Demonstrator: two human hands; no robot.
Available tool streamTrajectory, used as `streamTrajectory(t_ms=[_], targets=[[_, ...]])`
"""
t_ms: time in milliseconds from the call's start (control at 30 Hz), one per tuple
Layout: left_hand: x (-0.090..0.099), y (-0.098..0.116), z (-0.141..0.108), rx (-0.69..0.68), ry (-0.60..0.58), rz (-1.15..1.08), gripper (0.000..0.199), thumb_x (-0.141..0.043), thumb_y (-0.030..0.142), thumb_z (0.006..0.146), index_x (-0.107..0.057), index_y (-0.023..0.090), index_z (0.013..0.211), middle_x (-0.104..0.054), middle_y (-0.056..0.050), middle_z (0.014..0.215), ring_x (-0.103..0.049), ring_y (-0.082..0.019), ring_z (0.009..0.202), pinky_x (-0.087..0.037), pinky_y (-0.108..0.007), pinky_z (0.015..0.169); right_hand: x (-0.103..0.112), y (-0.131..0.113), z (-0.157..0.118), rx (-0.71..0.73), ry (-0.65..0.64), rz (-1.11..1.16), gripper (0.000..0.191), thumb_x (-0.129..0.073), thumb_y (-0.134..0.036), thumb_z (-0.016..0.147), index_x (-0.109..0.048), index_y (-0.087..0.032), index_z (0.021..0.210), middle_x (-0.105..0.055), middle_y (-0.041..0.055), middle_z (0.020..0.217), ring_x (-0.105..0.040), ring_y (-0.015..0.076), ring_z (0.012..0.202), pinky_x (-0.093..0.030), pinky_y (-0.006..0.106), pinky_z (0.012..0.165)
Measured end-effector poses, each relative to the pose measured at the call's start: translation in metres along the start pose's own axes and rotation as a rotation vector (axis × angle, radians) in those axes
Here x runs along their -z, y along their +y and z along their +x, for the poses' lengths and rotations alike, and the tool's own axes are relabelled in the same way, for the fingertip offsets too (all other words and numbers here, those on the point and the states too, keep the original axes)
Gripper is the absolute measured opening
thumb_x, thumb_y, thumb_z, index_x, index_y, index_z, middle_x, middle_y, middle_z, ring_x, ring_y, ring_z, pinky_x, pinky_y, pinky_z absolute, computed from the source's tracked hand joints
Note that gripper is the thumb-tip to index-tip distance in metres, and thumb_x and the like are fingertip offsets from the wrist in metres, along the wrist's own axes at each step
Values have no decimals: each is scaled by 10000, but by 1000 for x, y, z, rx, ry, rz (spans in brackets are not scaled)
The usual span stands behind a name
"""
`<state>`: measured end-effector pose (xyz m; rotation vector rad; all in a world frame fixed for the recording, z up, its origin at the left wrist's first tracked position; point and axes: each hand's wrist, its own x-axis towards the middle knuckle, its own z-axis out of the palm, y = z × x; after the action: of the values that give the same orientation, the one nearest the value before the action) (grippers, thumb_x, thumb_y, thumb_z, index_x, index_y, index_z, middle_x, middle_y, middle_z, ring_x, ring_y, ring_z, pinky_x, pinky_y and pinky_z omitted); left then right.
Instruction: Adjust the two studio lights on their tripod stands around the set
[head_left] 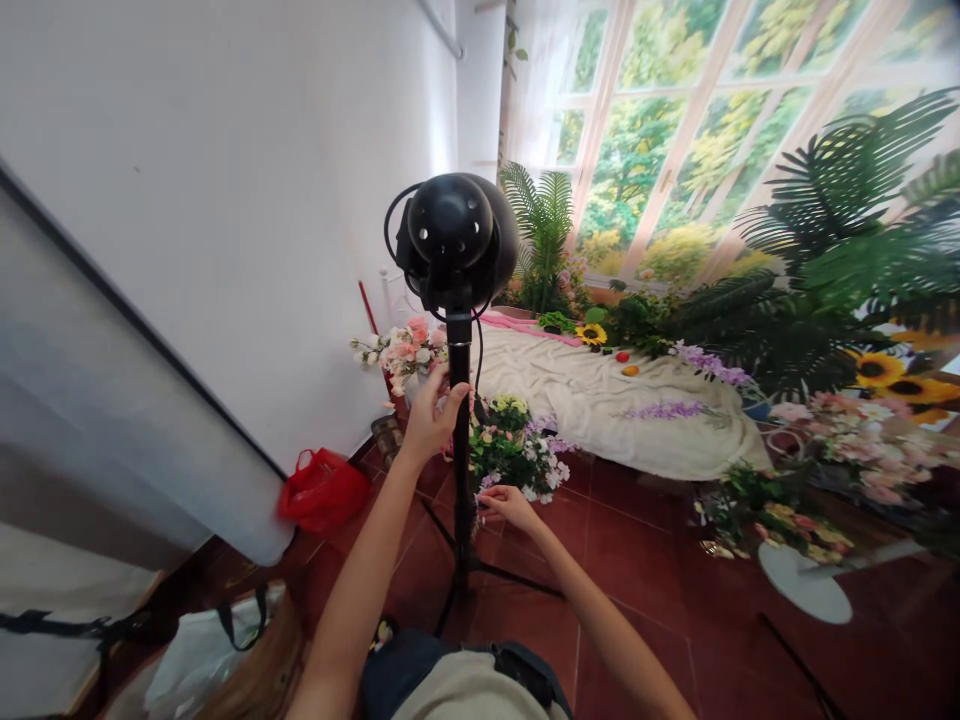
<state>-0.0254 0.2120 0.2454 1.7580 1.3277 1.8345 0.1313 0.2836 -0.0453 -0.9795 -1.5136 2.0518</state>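
Observation:
A black studio lamp (457, 230) sits on top of an upright black light stand (460, 450), its cable hanging beside the pole. Around the upper part of the pole is my left hand (431, 418), thumb on the near side and fingers mostly hidden behind it. Lower down, my right hand (510, 506) is closed in a pinch at the right side of the pole; what lies between its fingertips is too small to make out. The stand's tripod legs (517, 580) spread over the red tiled floor.
Behind the stand are artificial flowers (517, 450) and a cream blanket (600, 400) with sunflowers and lavender sprigs. A red bag (322, 490) stands by the left wall. Palm fronds (862, 200) and a white round stool (806, 583) are at right. A tote bag (225, 650) lies lower left.

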Motion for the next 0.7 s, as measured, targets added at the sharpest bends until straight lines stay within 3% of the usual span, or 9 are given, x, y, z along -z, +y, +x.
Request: streamTrajectory(t_ms=[300, 533, 700], targets=[[-5, 17, 20, -93, 71, -82, 271, -515, 420, 917, -550, 201, 1073, -630, -40, 923, -621, -136, 801, -488, -251, 730, -1, 4, 1, -25, 17, 7, 398, -813, -458, 616, -650, -156, 818, -709, 21, 721, -717, 183, 689, -592, 285, 646], [-2, 21, 25, -106, 53, -68, 318, -516, 454, 909, -543, 199, 1097, -624, -45, 931, -621, -142, 829, -497, -251, 744, -1, -2, -3, -8, 9, -82, 391, -788, -471, 655, -658, -160, 853, -716, 25, 748, -713, 182, 708, -585, 282, 649], [0, 25, 23, -102, 20, -64, 338, -512, 471, 906, -558, 197, 1100, -625, -49, 919, -623, -144, 830, -502, -257, 762, 7, -8, -13, 75, -154, -175, 567, -822, -464, 599, -662, -151, 1044, -738, 47, 844, -701, 187, 778, -563, 320, 746]])
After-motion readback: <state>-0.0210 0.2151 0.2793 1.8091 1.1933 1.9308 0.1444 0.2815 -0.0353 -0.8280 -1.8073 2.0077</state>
